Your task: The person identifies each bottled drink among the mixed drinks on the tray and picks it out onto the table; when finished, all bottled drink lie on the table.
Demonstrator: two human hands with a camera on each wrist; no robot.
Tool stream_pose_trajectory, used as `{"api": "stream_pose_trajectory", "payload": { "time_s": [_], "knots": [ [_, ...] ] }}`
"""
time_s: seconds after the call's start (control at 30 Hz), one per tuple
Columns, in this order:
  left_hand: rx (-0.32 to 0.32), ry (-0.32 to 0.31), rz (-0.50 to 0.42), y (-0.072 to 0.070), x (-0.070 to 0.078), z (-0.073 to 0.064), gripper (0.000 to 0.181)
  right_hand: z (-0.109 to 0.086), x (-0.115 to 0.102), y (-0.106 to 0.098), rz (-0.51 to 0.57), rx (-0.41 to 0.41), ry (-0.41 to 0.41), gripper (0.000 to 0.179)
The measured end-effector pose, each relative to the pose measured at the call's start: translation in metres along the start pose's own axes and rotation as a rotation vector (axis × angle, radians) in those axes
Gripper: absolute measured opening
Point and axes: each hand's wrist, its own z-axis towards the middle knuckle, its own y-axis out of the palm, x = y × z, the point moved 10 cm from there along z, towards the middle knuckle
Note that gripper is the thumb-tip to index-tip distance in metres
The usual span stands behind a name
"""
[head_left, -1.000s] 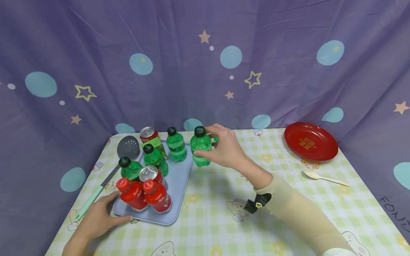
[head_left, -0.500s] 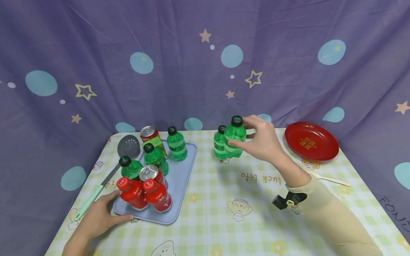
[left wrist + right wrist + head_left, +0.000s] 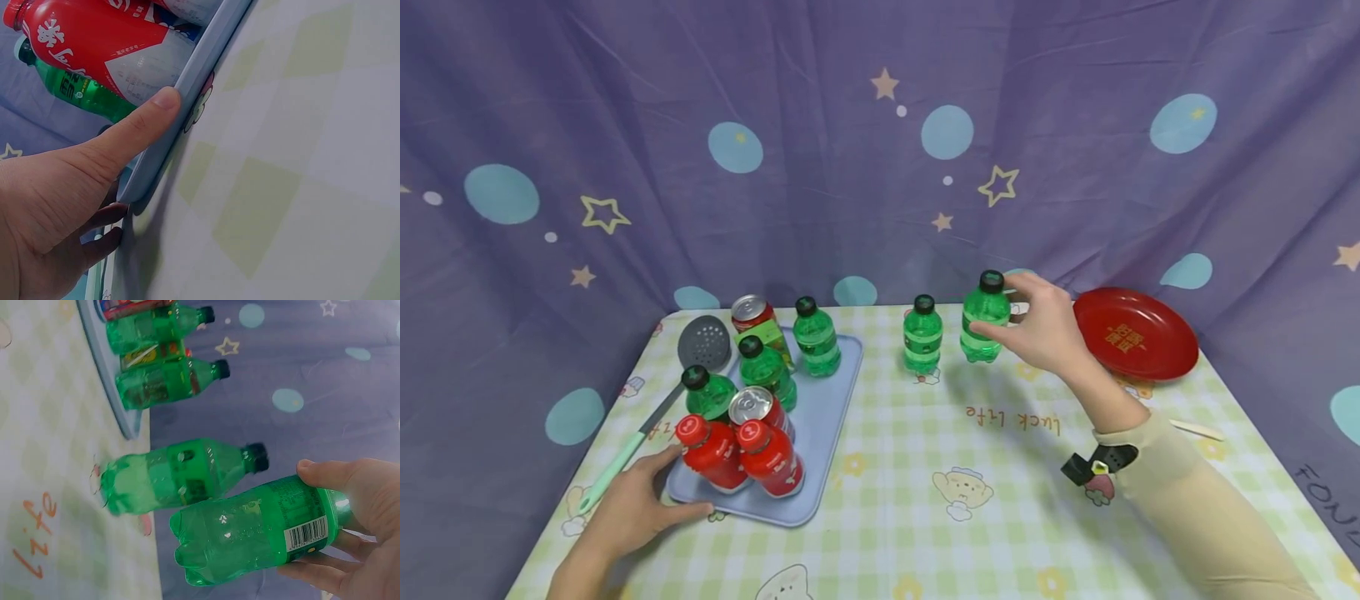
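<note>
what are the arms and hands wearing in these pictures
The right arm has a plain beige sleeve and a black wrist device with a small yellowish part. The right hand and left hand are ungloved. No sleeve or device shows on the left.

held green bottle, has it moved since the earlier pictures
Yes, in the head view the held bottle moved right, away from the blue tray toward the red plate.

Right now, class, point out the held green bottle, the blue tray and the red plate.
Held green bottle [image 3: 255, 529]: right wrist view, middle of its body.
Blue tray [image 3: 816, 432]: head view, bare floor.
Red plate [image 3: 1167, 337]: head view, bare surface right of its middle.
</note>
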Motion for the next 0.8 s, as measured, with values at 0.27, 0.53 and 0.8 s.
{"api": "stream_pose_trajectory", "payload": {
  "time_s": [0.27,0.53,0.8],
  "knots": [
    [0.005,0.0,-0.002,-0.001,0.002,-0.001,0.118,0.0,0.022,0.008,-0.022,-0.01,0.048,0.057],
    [0.034,0.028,-0.008,-0.002,0.005,-0.002,0.115,0.001,0.039,0.018,-0.047,-0.04,0.108,0.064],
    [0.038,0.023,-0.013,-0.002,0.004,-0.002,0.114,0.002,0.047,0.029,-0.06,-0.047,0.12,0.064]
  ]
}}
